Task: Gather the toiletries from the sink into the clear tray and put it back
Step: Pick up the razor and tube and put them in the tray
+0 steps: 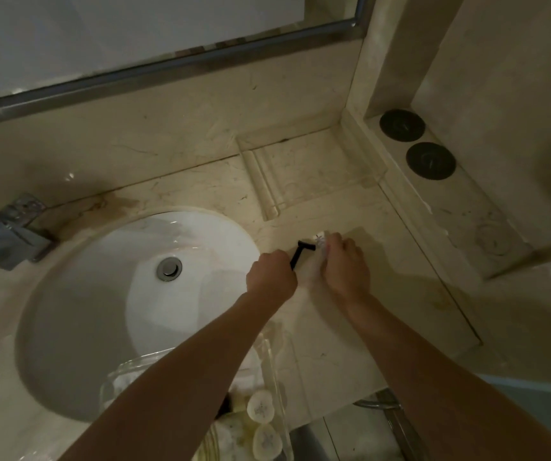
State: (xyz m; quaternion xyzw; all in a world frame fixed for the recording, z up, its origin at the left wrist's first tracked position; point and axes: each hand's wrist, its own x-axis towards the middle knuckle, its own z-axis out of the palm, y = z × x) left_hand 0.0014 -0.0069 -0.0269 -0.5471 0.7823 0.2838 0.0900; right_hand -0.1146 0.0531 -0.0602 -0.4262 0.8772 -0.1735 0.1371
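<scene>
My left hand (270,273) grips the handle of a black razor (301,251), whose head points up and right over the counter beside the sink (78,294). My right hand (342,264) holds a clear plastic wrapper (320,240) right against the razor head. A clear tray (275,371) stands at the counter's front edge under my left forearm, holding several white round-capped toiletries (260,409) and folded white items. Part of the tray is hidden by my arm.
A second clear tray (269,181) sits at the back of the marble counter. Two black round discs (430,160) lie on the raised ledge to the right. A chrome faucet (5,231) is at the left, a mirror frame above.
</scene>
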